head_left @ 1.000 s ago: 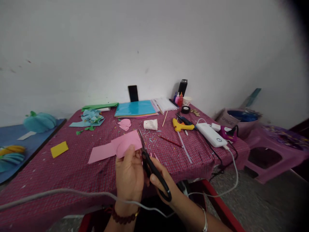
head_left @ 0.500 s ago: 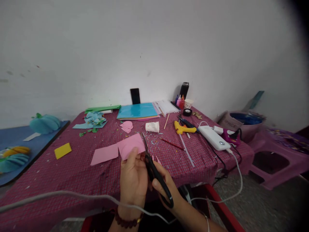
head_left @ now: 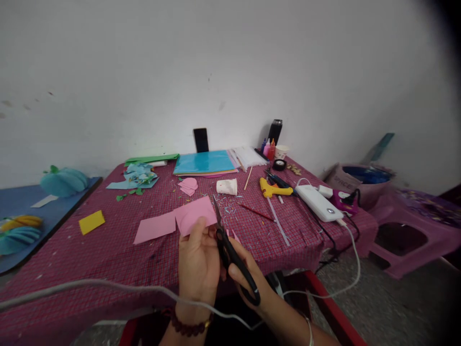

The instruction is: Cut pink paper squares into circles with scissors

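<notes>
My left hand (head_left: 199, 262) is closed on a pink paper sheet (head_left: 194, 213), thumb pressed on its near edge, holding it up over the near side of the table. My right hand (head_left: 248, 278) grips black scissors (head_left: 232, 252) through the handles. The blades point up and away and meet the right edge of the pink sheet. A second pink paper piece (head_left: 154, 227) lies flat on the cloth just left of the held sheet.
The table has a red checked cloth (head_left: 108, 250) strewn with scraps. On it lie a yellow glue gun (head_left: 274, 189), a white power bank (head_left: 317, 203) with cable, a tipped paper cup (head_left: 227, 186), a coloured paper stack (head_left: 203, 162) and a yellow card (head_left: 91, 222). A purple stool (head_left: 414, 226) stands right.
Both hands with the paper and scissors stay nearly in place. The view shifted slightly; the scissors have crept a little further along the sheet's edge.
</notes>
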A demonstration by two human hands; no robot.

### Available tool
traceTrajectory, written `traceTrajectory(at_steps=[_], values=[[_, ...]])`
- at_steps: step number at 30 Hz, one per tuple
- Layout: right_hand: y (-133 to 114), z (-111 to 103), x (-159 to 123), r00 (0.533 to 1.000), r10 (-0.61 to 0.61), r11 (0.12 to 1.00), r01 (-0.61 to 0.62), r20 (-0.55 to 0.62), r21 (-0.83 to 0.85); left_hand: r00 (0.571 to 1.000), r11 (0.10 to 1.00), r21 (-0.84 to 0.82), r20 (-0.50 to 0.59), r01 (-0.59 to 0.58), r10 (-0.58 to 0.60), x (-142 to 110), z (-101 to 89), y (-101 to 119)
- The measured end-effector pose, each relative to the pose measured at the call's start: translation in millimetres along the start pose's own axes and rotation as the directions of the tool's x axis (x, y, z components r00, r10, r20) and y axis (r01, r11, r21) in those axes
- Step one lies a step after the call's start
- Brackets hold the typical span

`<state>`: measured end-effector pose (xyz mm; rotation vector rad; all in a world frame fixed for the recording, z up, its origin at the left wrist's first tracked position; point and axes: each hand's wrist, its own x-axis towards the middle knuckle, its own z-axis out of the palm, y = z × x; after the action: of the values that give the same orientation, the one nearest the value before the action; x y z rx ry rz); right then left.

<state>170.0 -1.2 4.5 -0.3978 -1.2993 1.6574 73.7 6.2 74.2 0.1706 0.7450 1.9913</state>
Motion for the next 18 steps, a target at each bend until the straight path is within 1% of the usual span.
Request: traceTrajectory(at_steps=[4,10,15,18], values=[[3.2,-1.4,1.3,1.000,0.006,1.000,-0.006,-0.002,-0.029,1.000,1.000,0.006,0.002,-0.007,0.007,-0.3,0.5,-0.6],[-1.3,0.1,-0.7,0.998,-0.044,0.991,0.038,-0.045,-0.129,0.999,0.999,-0.004,-0.023,-0.035,0.035,-0.2,-0.4,-2.1],[4.1,-1.5,-2.6,0.999,0.024,0.997,-0.026,-0.032,-0.075,0.998,0.998,-0.004,0.008,-0.058,0.058,-1.3,1.4,-1.3],[8.8,-3.9,-2.1,0.998,0.021,0.997,-0.025,-0.060,-0.075,0.996,0.996,-0.010,0.001,-0.085,0.085,-0.5,2.0,-1.1]])
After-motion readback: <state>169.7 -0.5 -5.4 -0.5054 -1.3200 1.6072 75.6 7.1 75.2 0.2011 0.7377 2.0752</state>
